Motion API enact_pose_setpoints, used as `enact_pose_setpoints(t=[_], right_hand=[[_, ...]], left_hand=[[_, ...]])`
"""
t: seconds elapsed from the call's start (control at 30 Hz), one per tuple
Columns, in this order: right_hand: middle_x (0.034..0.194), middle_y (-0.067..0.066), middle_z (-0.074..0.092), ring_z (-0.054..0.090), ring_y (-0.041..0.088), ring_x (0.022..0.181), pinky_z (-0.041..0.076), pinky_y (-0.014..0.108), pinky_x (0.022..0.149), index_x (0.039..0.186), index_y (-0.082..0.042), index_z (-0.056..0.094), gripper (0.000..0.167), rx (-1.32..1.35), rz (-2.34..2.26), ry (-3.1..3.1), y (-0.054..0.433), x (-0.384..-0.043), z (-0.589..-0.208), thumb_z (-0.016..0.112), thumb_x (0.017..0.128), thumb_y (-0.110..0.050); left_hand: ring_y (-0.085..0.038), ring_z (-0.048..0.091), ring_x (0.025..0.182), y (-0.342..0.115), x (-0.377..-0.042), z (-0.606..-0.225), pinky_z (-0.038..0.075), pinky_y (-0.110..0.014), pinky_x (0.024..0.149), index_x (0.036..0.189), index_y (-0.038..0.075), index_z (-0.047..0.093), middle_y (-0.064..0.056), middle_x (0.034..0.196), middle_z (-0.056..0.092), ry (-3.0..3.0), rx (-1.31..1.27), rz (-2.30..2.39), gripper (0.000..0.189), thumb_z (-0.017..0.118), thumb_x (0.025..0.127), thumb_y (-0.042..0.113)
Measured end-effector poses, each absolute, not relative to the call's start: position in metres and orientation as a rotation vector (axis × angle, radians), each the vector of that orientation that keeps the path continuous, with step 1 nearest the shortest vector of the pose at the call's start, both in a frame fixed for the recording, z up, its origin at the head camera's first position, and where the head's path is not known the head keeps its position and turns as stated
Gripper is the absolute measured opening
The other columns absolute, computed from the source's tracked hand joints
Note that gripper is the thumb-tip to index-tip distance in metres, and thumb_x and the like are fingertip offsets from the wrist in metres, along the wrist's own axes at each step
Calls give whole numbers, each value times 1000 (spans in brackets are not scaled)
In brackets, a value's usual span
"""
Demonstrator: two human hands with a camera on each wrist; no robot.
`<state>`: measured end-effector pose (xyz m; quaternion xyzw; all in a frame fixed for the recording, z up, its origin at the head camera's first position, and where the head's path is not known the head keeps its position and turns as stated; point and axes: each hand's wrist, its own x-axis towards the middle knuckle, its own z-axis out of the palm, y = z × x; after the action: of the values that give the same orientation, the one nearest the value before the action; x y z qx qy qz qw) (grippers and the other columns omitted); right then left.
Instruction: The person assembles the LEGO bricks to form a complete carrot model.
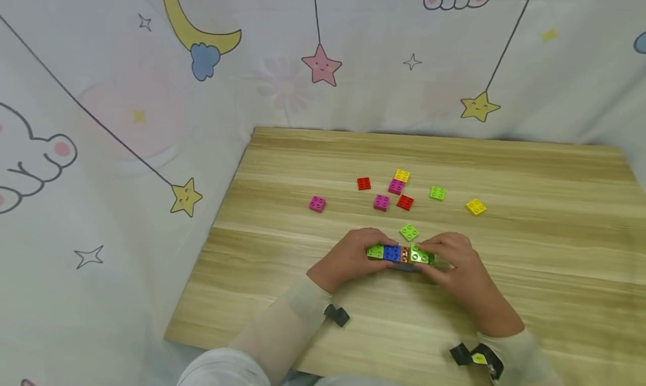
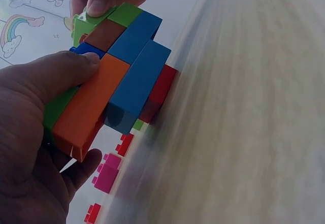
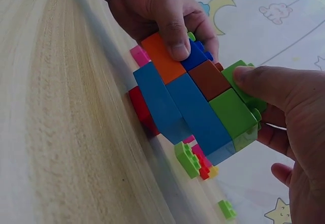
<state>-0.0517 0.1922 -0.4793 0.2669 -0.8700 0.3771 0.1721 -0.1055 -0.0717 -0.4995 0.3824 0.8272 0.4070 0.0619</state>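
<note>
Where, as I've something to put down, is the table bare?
The table is bare at left, between its left edge, the leftmost loose brick and the left hand, and at right, from the rightmost loose brick and right hand toward its right edge. Crowded: the middle, just beyond the held build, where loose bricks cluster.

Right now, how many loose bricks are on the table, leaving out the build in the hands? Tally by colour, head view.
Red bricks: 2
Pink bricks: 3
Yellow bricks: 2
Green bricks: 2
Total: 9, not counting the held build
</note>
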Motion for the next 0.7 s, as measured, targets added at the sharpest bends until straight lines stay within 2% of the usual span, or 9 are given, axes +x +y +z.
enact_pose_setpoints(t=[0.2,0.43,0.57,0.7], right_hand=[[107,0,75,64,20,103,35,29,103,110,-12,79,43,697,1129,-2520,195,-50,-487,94,70,-4],[115,-1,72,61,11,112,38,15,103,116,-18,75,48,636,1313,-2532,195,-51,-497,92,74,-2],[116,-3,72,61,10,113,39,14,102,119,-20,75,49,634,1328,-2536,193,-52,-501,92,76,-5],[117,-3,72,62,12,113,39,14,103,119,-20,75,48,630,1326,-2542,192,-53,-501,92,77,-7]], left_hand=[[0,62,105,-69,-105,-501,50,-14,92,124,16,75,8,117,72,2486,1146,1228,39,86,87,24],[-3,60,110,-70,-107,-505,51,-18,94,129,18,71,8,123,69,2457,1165,1291,44,85,89,29],[-10,58,123,-77,-118,-509,48,-30,105,136,14,67,4,132,67,2425,1089,1438,45,78,94,27],[-11,53,133,-82,-141,-514,43,-37,114,137,15,67,7,139,63,2512,868,1546,41,72,98,26]])
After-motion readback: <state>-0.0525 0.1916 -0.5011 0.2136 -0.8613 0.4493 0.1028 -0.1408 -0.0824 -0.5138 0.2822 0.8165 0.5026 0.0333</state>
